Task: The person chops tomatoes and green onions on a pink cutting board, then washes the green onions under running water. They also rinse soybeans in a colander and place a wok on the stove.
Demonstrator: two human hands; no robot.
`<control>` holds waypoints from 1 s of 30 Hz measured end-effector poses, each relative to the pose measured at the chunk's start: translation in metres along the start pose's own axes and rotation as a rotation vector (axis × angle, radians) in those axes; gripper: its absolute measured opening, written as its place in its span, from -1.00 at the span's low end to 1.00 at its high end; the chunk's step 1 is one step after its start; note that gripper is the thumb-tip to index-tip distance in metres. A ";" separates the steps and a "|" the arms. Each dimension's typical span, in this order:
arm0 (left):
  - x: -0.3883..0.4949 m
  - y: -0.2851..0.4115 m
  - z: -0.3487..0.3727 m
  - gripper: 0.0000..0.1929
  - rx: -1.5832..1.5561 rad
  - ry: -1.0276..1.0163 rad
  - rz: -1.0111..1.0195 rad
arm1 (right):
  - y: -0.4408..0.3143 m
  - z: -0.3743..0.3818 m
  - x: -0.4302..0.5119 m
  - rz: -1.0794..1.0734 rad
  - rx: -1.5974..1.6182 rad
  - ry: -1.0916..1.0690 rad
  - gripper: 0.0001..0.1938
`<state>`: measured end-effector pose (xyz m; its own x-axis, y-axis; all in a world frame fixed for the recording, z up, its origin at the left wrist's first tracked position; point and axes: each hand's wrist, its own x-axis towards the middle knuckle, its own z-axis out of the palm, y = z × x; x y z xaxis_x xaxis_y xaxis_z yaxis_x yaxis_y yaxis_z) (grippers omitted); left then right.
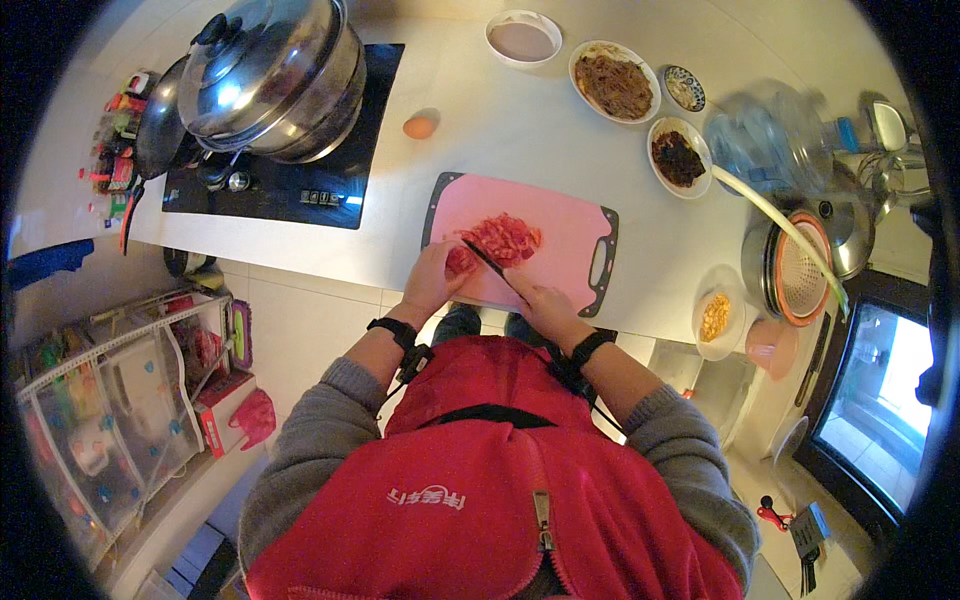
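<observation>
A pink cutting board (pixel 555 225) with dark grey corners lies at the front edge of the counter. My right hand (pixel 551 309) grips a knife (pixel 484 257) with a dark blade, slanting up to the left across the board. Under my left hand (pixel 429 281) is a piece of red meat (pixel 460 260), pinned to the board beside the blade. Just beyond the knife sits a heap of chopped red meat (pixel 508 236). The knife's handle is mostly hidden in my right hand.
A large steel steamer pot (pixel 300 97) stands on the black cooktop (pixel 292 199) at left. One brown egg (pixel 418 127) rests on the counter (pixel 480 142). Bowls of shredded food (pixel 613 86) and dark food (pixel 676 159) are at back right. A scallion (pixel 780 217) crosses an orange-rimmed colander (pixel 799 281).
</observation>
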<state>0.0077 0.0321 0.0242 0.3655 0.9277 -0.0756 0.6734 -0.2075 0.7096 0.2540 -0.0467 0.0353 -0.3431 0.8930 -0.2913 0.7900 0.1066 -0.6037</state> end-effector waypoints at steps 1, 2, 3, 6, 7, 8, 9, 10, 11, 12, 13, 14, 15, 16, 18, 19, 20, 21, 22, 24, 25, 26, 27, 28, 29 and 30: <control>-0.001 0.000 -0.001 -0.52 -0.003 -0.005 0.008 | -0.002 -0.001 0.004 0.008 0.036 0.006 -0.44; -0.002 -0.001 -0.002 -0.53 -0.001 -0.013 0.007 | -0.004 -0.002 0.007 -0.038 0.098 0.059 -0.46; -0.003 -0.002 -0.003 -0.54 0.001 -0.010 0.014 | -0.005 -0.004 0.007 -0.039 0.097 0.067 -0.47; -0.007 -0.009 -0.004 -0.58 -0.028 0.025 0.031 | -0.008 -0.012 0.004 -0.159 0.134 0.201 -0.50; -0.007 -0.012 -0.003 -0.60 -0.060 0.014 -0.012 | -0.010 -0.015 0.000 -0.166 0.133 0.228 -0.50; -0.007 -0.014 -0.001 -0.62 -0.091 0.024 -0.042 | -0.013 -0.018 -0.003 -0.182 0.128 0.264 -0.50; -0.007 -0.016 0.000 -0.64 -0.117 0.013 -0.100 | -0.016 -0.021 -0.005 -0.134 0.087 0.178 -0.49; -0.007 -0.018 0.002 -0.66 -0.141 0.038 -0.102 | -0.019 -0.023 -0.007 -0.093 0.043 0.103 -0.47; -0.007 -0.019 0.003 -0.68 -0.162 0.042 -0.131 | -0.022 -0.025 -0.007 -0.051 -0.001 0.029 -0.46; -0.007 -0.019 0.004 -0.70 -0.183 0.047 -0.160 | -0.024 -0.025 -0.006 0.007 -0.010 -0.048 -0.45; -0.006 -0.018 0.005 -0.72 -0.163 0.067 -0.158 | -0.026 -0.023 -0.003 0.064 -0.019 -0.125 -0.43; -0.006 -0.017 0.006 -0.73 -0.142 0.086 -0.156 | -0.027 -0.021 0.001 0.097 -0.010 -0.173 -0.42; -0.006 -0.017 0.006 -0.75 -0.122 0.096 -0.179 | -0.027 -0.017 0.004 0.108 -0.034 -0.178 -0.41; -0.005 -0.016 0.007 -0.75 -0.116 0.099 -0.182 | -0.027 -0.011 0.008 0.092 -0.041 -0.155 -0.40; -0.005 -0.015 0.008 -0.76 -0.103 0.100 -0.221 | -0.025 0.002 0.015 -0.021 -0.004 -0.018 -0.39; -0.005 -0.016 0.008 -0.77 -0.153 0.086 -0.259 | -0.022 0.009 0.021 -0.115 0.038 0.098 -0.39; -0.004 -0.017 0.009 -0.78 -0.199 0.085 -0.282 | -0.020 0.013 0.024 -0.205 0.082 0.215 -0.40; -0.004 -0.018 0.010 -0.78 -0.258 0.074 -0.331 | -0.018 0.017 0.026 -0.195 0.052 0.184 -0.40; -0.005 -0.019 0.012 -0.80 -0.266 0.088 -0.317 | -0.017 0.019 0.028 -0.179 0.024 0.155 -0.40; -0.005 -0.022 0.014 -0.82 -0.315 0.097 -0.359 | -0.015 0.017 0.025 -0.166 0.020 0.134 -0.40; -0.006 -0.024 0.015 -0.83 -0.340 0.111 -0.361 | -0.015 0.014 0.021 -0.169 0.046 0.141 -0.41; -0.006 -0.025 0.016 -0.84 -0.376 0.118 -0.378 | -0.015 0.009 0.014 -0.183 0.101 0.146 -0.41; -0.005 -0.027 0.017 -0.85 -0.431 0.122 -0.410 | -0.014 0.005 0.008 -0.156 0.029 0.098 -0.41; -0.004 -0.028 0.018 -0.86 -0.415 0.130 -0.407 | -0.011 -0.002 -0.002 -0.140 -0.016 0.045 -0.42; -0.004 -0.029 0.018 -0.86 -0.415 0.133 -0.421 | -0.008 -0.005 -0.008 -0.139 -0.052 0.015 -0.41; -0.004 -0.029 0.018 -0.86 -0.423 0.135 -0.449 | -0.004 -0.007 -0.014 -0.035 -0.066 -0.096 -0.41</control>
<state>-0.0019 0.0290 -0.0088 0.0032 0.9326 -0.3608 0.4200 0.3262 0.8469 0.2594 -0.0564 0.0471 -0.4154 0.8426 -0.3428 0.8074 0.1679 -0.5657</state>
